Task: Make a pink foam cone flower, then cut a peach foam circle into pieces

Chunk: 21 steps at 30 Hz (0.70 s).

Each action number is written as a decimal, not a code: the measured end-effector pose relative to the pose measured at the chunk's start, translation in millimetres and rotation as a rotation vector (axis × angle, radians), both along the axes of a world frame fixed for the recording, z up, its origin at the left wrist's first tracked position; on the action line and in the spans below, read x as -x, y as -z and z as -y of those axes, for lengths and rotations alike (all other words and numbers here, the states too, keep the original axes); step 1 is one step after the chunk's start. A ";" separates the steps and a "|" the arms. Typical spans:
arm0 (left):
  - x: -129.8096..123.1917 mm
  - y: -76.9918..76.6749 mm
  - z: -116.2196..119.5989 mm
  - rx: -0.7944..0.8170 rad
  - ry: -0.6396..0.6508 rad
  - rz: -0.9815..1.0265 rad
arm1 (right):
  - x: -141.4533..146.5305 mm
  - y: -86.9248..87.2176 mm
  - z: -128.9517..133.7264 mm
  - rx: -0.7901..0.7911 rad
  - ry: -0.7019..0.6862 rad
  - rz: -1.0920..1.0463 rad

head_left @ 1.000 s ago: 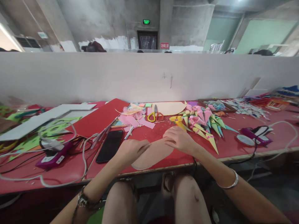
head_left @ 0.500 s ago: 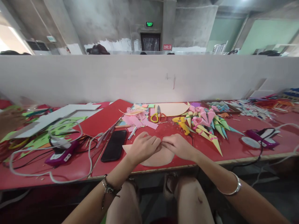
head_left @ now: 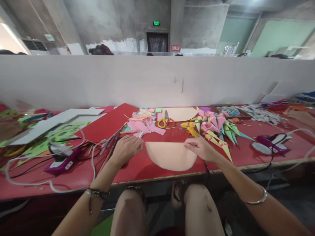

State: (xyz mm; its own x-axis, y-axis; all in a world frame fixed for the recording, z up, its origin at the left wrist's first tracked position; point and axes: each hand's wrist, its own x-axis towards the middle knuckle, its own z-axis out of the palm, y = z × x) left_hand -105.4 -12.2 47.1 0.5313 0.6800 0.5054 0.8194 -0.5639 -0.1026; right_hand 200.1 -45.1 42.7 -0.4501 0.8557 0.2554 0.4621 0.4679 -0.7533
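A peach half-round sheet of paper (head_left: 169, 155) lies on the red tabletop in front of me, its straight edge toward the back. At that edge's right end, my right hand (head_left: 202, 148) is closed, with thumb and fingertips pinched on the paper. To the left of the sheet, my left hand (head_left: 127, 149) is curled closed, slightly apart from the paper's left corner. Whatever its fingers hold, if anything, is hidden. A black phone (head_left: 125, 165) lies mostly covered beneath this hand. Just behind my right hand is a yellow glue gun (head_left: 189, 126).
Scissors (head_left: 166, 120) lie behind the paper, beside pink paper scraps (head_left: 142, 123). Several small paper cones (head_left: 216, 126) are piled at right. Purple power strips (head_left: 64, 164) with loose cables sit on both sides. A white partition (head_left: 123, 82) closes off the back.
My hands were together over the middle of the paper; they have moved apart, left hand to the left over the phone, right hand to the sheet's right end. The sheet is now mostly uncovered.
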 end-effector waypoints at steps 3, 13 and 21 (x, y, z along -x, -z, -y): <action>6.1 4.9 -7.8 0.058 -0.103 0.144 | -0.7 3.5 -2.0 0.019 0.048 -0.070; -35.9 20.5 17.1 0.952 0.119 0.927 | 17.2 24.0 -17.8 0.041 0.188 -0.169; -56.4 7.3 31.5 0.780 0.120 0.826 | 71.3 13.6 8.1 -0.418 0.125 -0.048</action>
